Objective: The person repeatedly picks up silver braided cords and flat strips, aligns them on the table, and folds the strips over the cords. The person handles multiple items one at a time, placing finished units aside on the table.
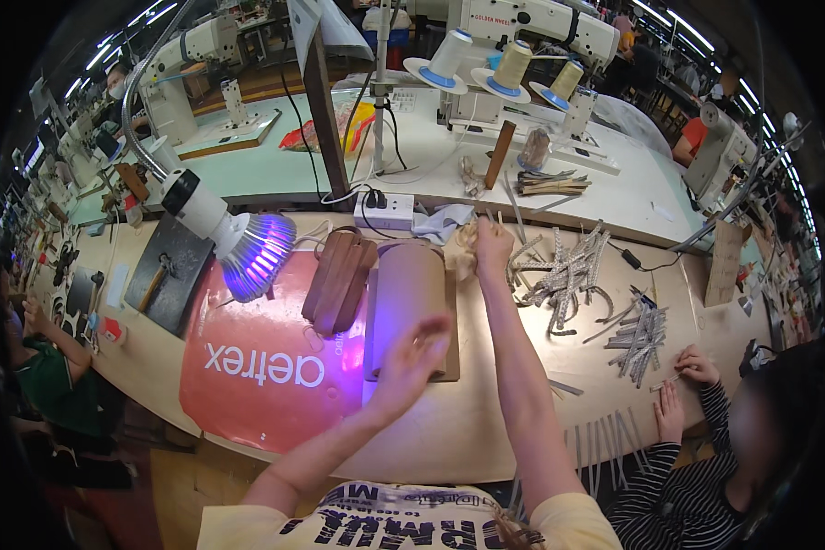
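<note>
The person's left hand [412, 353] is low over the near end of a tan rounded block [411, 291] that lies on a flat board on the wooden surface [449, 426]. The hand is a bit blurred, and its fingers are spread open with nothing in them; I cannot tell if they touch the block or are just above it. The right hand [491, 240] is stretched far out, past the far end of the block. Its fingers are curled closed around some thin pale strips [497, 218] that stick up out of the hand, next to a small cream bundle [461, 249]. Just to the right is a messy heap of grey and silver strips [564, 270], and a second, smaller heap [640, 332] lies nearer to another person in a striped top, whose hands [683, 385] rest on a few strips laid in a row. A dark brown wooden block [339, 280] sits to the left of the tan one, on a red mat [257, 380], under a lamp [247, 247] that glows purple. The work looks early on: the tan block is bare with no strip on it, only a few strips are picked up, and the big heaps are still waiting.
</note>
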Motion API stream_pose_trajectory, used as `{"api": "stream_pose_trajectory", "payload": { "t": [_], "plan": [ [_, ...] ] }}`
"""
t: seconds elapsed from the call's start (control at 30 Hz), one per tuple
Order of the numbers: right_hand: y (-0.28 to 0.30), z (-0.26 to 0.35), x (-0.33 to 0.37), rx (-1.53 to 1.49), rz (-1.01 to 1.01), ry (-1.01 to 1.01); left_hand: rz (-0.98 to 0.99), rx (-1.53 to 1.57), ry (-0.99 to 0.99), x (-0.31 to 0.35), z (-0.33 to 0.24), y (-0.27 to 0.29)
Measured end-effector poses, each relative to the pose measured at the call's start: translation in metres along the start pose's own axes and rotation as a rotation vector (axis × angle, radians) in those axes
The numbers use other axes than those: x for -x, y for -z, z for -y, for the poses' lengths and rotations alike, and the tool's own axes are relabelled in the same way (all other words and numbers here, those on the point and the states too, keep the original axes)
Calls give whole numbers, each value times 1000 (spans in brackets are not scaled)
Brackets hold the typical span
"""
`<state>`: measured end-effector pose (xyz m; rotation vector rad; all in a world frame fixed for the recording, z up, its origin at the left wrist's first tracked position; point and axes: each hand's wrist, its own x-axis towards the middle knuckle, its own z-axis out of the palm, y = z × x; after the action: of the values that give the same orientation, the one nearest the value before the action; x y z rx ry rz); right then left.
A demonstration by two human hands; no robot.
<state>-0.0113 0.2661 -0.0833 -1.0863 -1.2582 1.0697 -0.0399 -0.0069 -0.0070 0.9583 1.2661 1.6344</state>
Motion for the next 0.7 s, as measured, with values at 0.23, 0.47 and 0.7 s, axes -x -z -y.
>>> {"api": "stream_pose_trajectory", "payload": {
  "t": [0.23, 0.47, 0.7],
  "plan": [
    [-3, 88, 49, -416, 131, -33, -52, 697, 215, -149, 4, -31],
    [-9, 100, 86, 88, 205, 290, 79, 716, 217, -166, 13, -24],
    [-17, 110, 50, 300, 153, 370, -70, 419, 71, -157, 6, -24]
  ]
}}
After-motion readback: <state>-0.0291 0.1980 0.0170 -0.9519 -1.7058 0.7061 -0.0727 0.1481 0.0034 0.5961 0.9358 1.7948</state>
